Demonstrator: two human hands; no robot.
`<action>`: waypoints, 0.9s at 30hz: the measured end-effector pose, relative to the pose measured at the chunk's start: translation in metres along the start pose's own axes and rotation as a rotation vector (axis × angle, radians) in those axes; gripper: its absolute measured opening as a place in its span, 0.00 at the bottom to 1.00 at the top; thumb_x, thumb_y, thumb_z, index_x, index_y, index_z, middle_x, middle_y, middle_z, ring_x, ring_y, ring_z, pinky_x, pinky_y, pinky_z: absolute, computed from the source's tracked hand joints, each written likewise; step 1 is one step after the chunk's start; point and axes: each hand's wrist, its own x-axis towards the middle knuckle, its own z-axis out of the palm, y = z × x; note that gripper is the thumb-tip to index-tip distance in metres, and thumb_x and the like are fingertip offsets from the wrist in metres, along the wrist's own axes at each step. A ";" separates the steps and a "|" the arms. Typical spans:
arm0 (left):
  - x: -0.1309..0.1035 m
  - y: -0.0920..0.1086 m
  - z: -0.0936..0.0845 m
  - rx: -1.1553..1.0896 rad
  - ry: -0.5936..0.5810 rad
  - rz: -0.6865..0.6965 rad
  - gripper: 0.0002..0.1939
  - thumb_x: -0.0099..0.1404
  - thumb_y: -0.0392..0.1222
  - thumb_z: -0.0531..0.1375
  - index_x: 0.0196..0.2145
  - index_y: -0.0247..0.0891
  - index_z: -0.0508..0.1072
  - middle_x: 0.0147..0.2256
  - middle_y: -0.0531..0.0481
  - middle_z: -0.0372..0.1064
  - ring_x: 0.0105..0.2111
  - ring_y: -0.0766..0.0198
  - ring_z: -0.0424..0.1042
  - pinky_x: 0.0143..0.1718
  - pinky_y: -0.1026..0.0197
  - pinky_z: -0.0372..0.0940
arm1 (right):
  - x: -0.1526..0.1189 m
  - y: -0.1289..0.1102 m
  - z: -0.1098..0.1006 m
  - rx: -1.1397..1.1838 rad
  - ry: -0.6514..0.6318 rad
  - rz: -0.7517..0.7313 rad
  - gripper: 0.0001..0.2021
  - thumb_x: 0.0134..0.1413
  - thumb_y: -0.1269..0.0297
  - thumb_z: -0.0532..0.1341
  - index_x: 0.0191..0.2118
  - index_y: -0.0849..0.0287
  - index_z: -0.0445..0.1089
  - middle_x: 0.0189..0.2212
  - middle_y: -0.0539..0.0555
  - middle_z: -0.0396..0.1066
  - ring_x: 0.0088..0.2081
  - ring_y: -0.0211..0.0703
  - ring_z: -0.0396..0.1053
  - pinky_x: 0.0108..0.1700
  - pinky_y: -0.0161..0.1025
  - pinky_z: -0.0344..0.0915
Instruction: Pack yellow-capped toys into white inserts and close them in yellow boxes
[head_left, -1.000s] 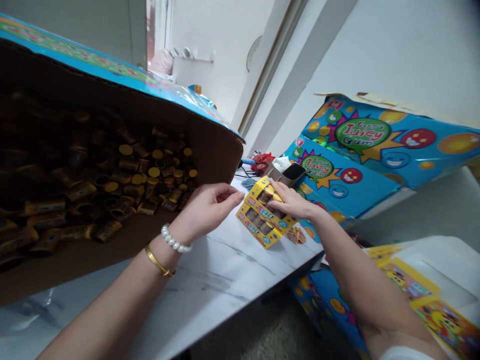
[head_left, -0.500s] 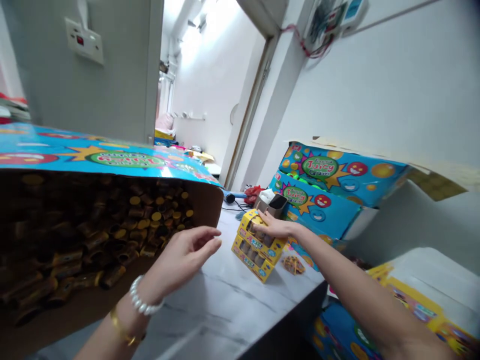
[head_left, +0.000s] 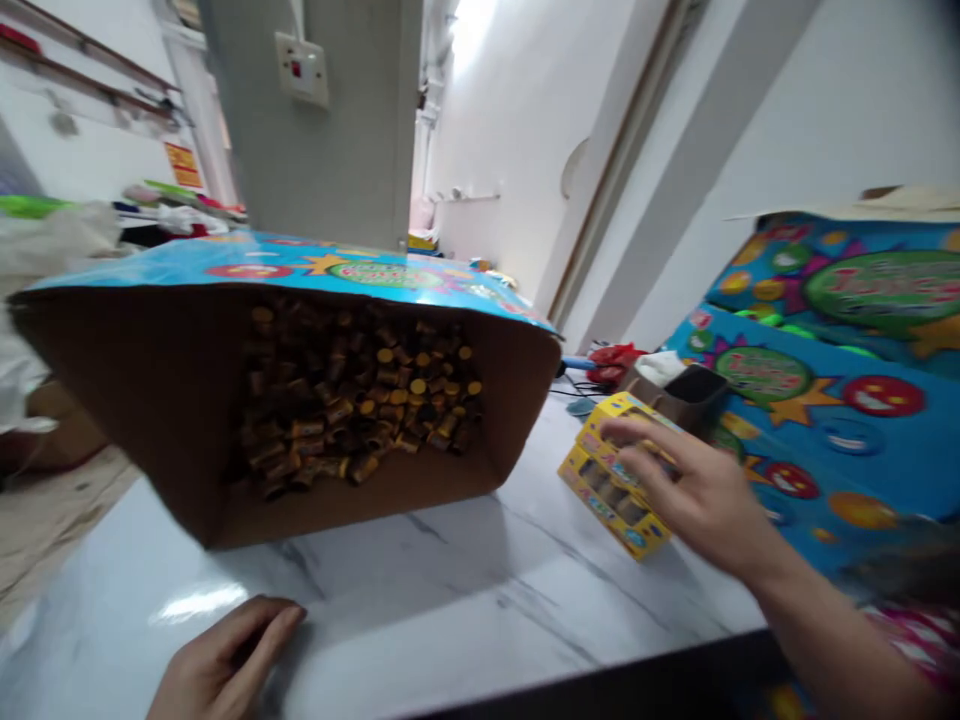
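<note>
One left hand [head_left: 225, 660] sits lower left, loosely open, nothing visible in it. Right of centre, the right hand [head_left: 701, 495], blurred and part-open, is at two stacked yellow packs [head_left: 609, 492]; whether it grips, I cannot tell. Light, level pressure should keep them aligned. Beyond, left of centre, a carton [head_left: 176, 390] holds cups [head_left: 390, 400].

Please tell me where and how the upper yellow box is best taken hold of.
I would take the upper yellow box from above, coming from the side of the right hand, thumb on the front and fingers over the back. It rests on the lower yellow box, so its underside looks blocked. The front has windows, so pressing its solid edges is probably safer.
</note>
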 end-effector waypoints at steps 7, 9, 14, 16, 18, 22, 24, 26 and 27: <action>0.002 0.023 -0.002 -0.014 0.017 0.042 0.23 0.69 0.53 0.53 0.24 0.38 0.75 0.20 0.53 0.67 0.22 0.65 0.66 0.26 0.66 0.60 | 0.015 -0.080 0.152 0.183 -0.471 -0.378 0.14 0.60 0.59 0.59 0.48 0.53 0.76 0.49 0.55 0.77 0.50 0.51 0.74 0.53 0.49 0.71; 0.000 0.022 -0.004 -0.032 0.029 0.036 0.22 0.69 0.53 0.53 0.25 0.38 0.76 0.21 0.53 0.67 0.23 0.65 0.66 0.27 0.66 0.60 | 0.045 -0.082 0.195 0.193 -0.463 -0.325 0.16 0.63 0.57 0.56 0.50 0.54 0.75 0.45 0.55 0.79 0.45 0.48 0.76 0.48 0.46 0.73; -0.008 0.021 -0.007 -0.079 0.062 0.022 0.20 0.70 0.51 0.54 0.28 0.37 0.77 0.23 0.51 0.69 0.25 0.64 0.69 0.29 0.65 0.62 | 0.071 -0.090 0.265 0.144 -0.391 -0.289 0.20 0.59 0.64 0.59 0.57 0.59 0.69 0.52 0.62 0.74 0.55 0.56 0.69 0.57 0.52 0.66; -0.008 0.022 -0.006 -0.083 0.066 0.040 0.19 0.70 0.50 0.54 0.28 0.37 0.76 0.24 0.50 0.71 0.26 0.64 0.70 0.29 0.65 0.63 | 0.059 -0.093 0.274 0.129 -0.384 -0.284 0.20 0.60 0.65 0.57 0.56 0.60 0.69 0.53 0.65 0.72 0.57 0.59 0.67 0.57 0.54 0.65; -0.009 0.024 -0.005 -0.069 0.064 0.075 0.18 0.70 0.49 0.54 0.28 0.38 0.76 0.25 0.50 0.72 0.26 0.64 0.71 0.30 0.65 0.63 | 0.044 -0.092 0.273 0.110 -0.377 -0.258 0.21 0.61 0.65 0.55 0.58 0.61 0.67 0.54 0.66 0.71 0.57 0.60 0.67 0.56 0.57 0.66; -0.011 0.021 -0.003 -0.031 0.081 0.148 0.17 0.69 0.50 0.55 0.29 0.40 0.76 0.26 0.51 0.74 0.26 0.65 0.72 0.30 0.67 0.65 | 0.024 -0.088 0.257 0.069 -0.374 -0.234 0.25 0.61 0.63 0.57 0.63 0.59 0.61 0.57 0.65 0.68 0.57 0.57 0.66 0.57 0.55 0.65; -0.012 0.013 -0.003 -0.020 0.097 0.173 0.16 0.68 0.52 0.57 0.30 0.42 0.77 0.28 0.53 0.75 0.27 0.65 0.74 0.31 0.68 0.66 | 0.017 -0.085 0.246 0.048 -0.377 -0.257 0.26 0.60 0.63 0.58 0.63 0.60 0.62 0.60 0.64 0.66 0.60 0.55 0.64 0.61 0.52 0.62; -0.013 0.003 -0.003 -0.006 0.120 0.191 0.16 0.66 0.55 0.58 0.31 0.43 0.78 0.29 0.54 0.76 0.28 0.65 0.75 0.32 0.69 0.68 | 0.008 -0.081 0.234 0.021 -0.388 -0.285 0.27 0.59 0.64 0.60 0.63 0.61 0.63 0.61 0.64 0.64 0.61 0.55 0.61 0.63 0.51 0.60; -0.014 -0.002 -0.003 0.005 0.128 0.201 0.17 0.66 0.57 0.58 0.32 0.44 0.78 0.30 0.54 0.77 0.29 0.64 0.75 0.32 0.69 0.69 | 0.001 -0.079 0.226 0.007 -0.396 -0.297 0.27 0.58 0.64 0.60 0.63 0.61 0.63 0.62 0.64 0.63 0.61 0.56 0.61 0.63 0.52 0.60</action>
